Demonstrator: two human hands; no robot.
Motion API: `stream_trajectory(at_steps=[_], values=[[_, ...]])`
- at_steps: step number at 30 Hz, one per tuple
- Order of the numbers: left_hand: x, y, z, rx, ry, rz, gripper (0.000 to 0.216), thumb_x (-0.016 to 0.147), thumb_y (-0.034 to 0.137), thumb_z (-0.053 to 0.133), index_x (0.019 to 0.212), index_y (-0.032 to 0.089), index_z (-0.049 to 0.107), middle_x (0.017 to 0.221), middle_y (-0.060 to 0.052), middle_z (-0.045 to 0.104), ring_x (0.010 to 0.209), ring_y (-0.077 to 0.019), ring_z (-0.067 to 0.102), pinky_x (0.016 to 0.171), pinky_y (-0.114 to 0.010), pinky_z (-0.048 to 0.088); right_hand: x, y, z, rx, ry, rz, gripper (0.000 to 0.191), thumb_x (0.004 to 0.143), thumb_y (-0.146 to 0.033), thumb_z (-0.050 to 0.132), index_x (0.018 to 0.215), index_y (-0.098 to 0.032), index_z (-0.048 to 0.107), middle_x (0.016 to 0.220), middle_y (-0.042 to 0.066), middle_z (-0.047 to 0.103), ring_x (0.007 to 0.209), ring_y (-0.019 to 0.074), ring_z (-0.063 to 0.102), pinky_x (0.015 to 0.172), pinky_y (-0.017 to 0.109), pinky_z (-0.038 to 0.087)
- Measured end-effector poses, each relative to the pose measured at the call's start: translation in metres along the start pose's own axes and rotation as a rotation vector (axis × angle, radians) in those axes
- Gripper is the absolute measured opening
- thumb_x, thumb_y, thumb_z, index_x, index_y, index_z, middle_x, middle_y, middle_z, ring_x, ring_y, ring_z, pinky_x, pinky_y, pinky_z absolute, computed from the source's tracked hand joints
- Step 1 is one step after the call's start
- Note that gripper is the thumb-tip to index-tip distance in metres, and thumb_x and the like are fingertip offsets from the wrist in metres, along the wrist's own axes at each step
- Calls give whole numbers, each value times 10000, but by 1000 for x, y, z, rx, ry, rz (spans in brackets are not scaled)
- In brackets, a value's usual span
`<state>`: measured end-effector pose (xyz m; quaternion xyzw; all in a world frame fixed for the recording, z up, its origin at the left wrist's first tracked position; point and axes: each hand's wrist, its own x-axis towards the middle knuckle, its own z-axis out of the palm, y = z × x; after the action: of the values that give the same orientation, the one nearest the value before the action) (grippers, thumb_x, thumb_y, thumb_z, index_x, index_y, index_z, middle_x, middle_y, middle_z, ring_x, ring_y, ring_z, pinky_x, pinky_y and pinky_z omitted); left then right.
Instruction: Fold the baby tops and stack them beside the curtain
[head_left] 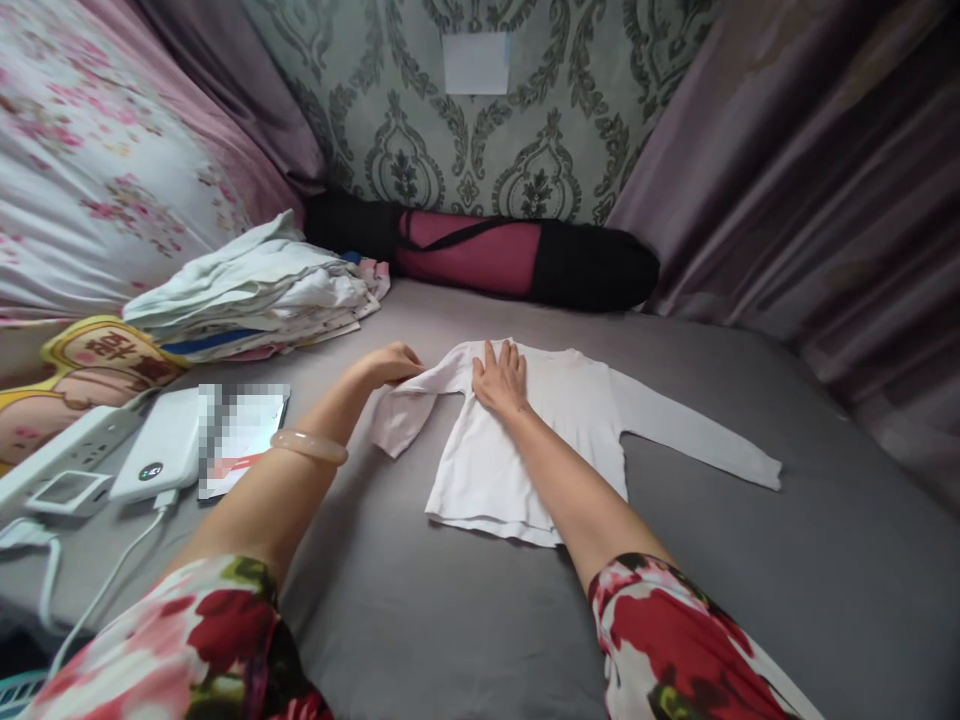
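White is the sleeve (409, 415) that the left hand (396, 362) grasps in a pinch along its upper edge. The right hand (501, 380) grips nothing; it rests palm down on the shirt (581, 425), near the shoulder of that same sleeve. This long-sleeved shirt lies spread out on a grey sheet (450, 620) in front of the person, neckline pointing away, the held sleeve bent and the other stretched out to the right. A pale bangle (309, 447) circles the left forearm. Left of that arm, a flat device (259, 430), partly pixelated, lies just beside a white power bank (169, 440) with a cable (166, 499) plugged in, and a white power strip (86, 450) lies beyond. Behind these are a yellow-edged cushion (112, 370) and a stack of folded cloth (259, 290). Farther back, a black and magenta bag (472, 255) lies along the patterned wall (525, 150), near a mauve curtain (742, 180) on the right.
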<state>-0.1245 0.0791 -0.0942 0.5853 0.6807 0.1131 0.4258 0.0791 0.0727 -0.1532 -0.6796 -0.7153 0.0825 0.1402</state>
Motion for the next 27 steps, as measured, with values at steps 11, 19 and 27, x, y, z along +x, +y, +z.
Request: stream_trajectory(at_steps=[11,19,27], values=[[8,16,28,-281,-278,51,417,634,492,809,589,176,540,418,56,379,381,-54,291,379,-199,215,4,4,-1,92,-83,-219,547,1001,-283,184,1512,-131,304,1573,63,315,1459,193,215,1180,341,149],[16,19,-4,-289,-53,20,301,673,381,757,778,185,555,704,7,618,665,-133,607,593,-220,466,5,-1,-2,55,-157,-177,618,1005,-449,166,1539,-148,243,1608,60,217,1481,226,134,1186,379,93],[42,-4,-68,308,-17,107,378,535,496,796,711,180,687,657,-8,640,645,-142,566,513,-183,362,4,-3,1,-20,-130,-188,629,993,-485,214,1528,-161,280,1603,82,234,1473,260,146,1178,417,81]])
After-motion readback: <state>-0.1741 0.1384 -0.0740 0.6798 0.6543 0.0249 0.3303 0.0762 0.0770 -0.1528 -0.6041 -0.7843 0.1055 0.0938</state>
